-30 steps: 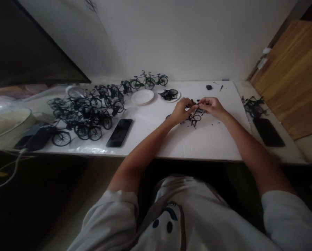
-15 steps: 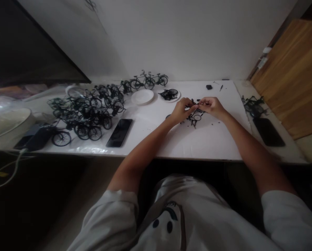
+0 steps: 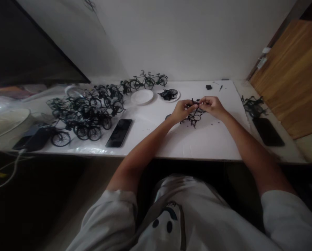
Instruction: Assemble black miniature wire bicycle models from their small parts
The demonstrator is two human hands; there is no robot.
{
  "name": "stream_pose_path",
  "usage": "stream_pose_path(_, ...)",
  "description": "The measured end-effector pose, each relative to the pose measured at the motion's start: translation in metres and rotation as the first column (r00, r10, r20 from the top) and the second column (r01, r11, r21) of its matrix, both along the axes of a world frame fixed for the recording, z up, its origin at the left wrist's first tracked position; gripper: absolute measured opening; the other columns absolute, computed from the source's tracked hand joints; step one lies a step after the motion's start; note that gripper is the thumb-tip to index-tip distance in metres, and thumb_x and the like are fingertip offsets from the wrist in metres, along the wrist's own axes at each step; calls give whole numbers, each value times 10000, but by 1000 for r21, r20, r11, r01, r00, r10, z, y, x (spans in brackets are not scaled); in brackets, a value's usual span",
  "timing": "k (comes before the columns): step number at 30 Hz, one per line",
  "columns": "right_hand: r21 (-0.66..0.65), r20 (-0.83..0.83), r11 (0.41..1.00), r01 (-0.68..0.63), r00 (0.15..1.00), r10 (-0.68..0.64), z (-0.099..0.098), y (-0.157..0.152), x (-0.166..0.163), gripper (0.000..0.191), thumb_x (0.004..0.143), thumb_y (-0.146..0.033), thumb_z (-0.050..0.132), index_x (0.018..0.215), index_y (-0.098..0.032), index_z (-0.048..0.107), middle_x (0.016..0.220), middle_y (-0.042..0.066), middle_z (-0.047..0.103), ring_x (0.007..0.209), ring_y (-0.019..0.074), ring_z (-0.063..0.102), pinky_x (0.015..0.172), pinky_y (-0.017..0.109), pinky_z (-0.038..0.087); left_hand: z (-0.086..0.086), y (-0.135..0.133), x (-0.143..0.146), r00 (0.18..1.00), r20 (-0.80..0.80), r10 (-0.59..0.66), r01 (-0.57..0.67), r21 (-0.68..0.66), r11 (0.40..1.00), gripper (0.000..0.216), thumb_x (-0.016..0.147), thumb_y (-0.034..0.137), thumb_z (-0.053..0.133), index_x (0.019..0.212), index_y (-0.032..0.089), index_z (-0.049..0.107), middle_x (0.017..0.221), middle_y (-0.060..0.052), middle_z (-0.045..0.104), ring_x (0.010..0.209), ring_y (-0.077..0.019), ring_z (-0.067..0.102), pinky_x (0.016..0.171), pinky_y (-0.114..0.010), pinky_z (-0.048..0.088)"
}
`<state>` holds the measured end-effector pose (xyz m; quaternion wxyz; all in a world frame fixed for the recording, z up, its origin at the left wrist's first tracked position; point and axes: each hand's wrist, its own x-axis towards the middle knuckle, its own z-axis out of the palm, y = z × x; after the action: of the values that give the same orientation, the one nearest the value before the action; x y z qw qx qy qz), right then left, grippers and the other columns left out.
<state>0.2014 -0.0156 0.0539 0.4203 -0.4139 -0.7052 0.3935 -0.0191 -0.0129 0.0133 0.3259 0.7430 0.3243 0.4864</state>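
Over the white board point(image 3: 208, 139) my left hand point(image 3: 183, 111) and my right hand point(image 3: 212, 107) meet, thumbs and fingertips pinched close together. Between them is a dark, thin model bicycle point(image 3: 197, 116), partly hidden by the fingers; both hands grip its upper part. Which small part each fingertip presses, I cannot make out. Beneath and around the hands lie more dark bicycle pieces, blurred together. A small white plate point(image 3: 179, 98) just beyond my left hand carries a pile of black bicycle parts point(image 3: 168, 94).
Many finished-looking model bicycles point(image 3: 93, 111) crowd the left side. A white plate point(image 3: 142, 97) stands at the back, a phone point(image 3: 119, 133) nearer the front. On the right are another model bicycle point(image 3: 253, 105) and a dark phone point(image 3: 268, 131). A small black block point(image 3: 208, 87) lies at the back.
Both hands stay almost in place, with fingers shifting slightly on the model bicycle. Its frame appears tilted a little differently.
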Motion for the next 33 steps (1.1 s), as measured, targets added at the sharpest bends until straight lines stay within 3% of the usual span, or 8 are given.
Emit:
stream_pose_path(4, 14, -5, 1000, 6, 1000, -6, 0, 0, 0, 288, 732, -386, 863, 875, -166, 746, 620, -57, 466, 596, 108, 374, 564, 277, 253, -2, 2, 1, 997, 60, -47, 51, -67, 996, 583, 898, 728, 781, 979, 151, 792, 1113, -144, 836, 955, -205, 733, 800, -309, 527)
stream_pose_path(11, 130, -9, 991, 38, 999, -37, 3, -5, 0, 253, 748, -392, 848, 838, -181, 743, 607, -89, 330, 589, 98, 287, 586, 289, 238, -4, 4, 1, 994, 97, -42, 52, -104, 993, 563, 885, 704, 810, 991, 150, 801, 1192, -166, 835, 985, -208, 741, 808, -312, 536)
stream_pose_path(33, 97, -36, 992, 75, 997, -72, 6, -9, -4, 314, 693, -439, 863, 816, -172, 754, 633, -89, 321, 596, 94, 307, 586, 292, 245, -11, 8, 3, 984, 168, -56, 81, -143, 986, 579, 844, 724, 841, 921, 153, 782, 968, -98, 791, 842, -161, 670, 731, -281, 497)
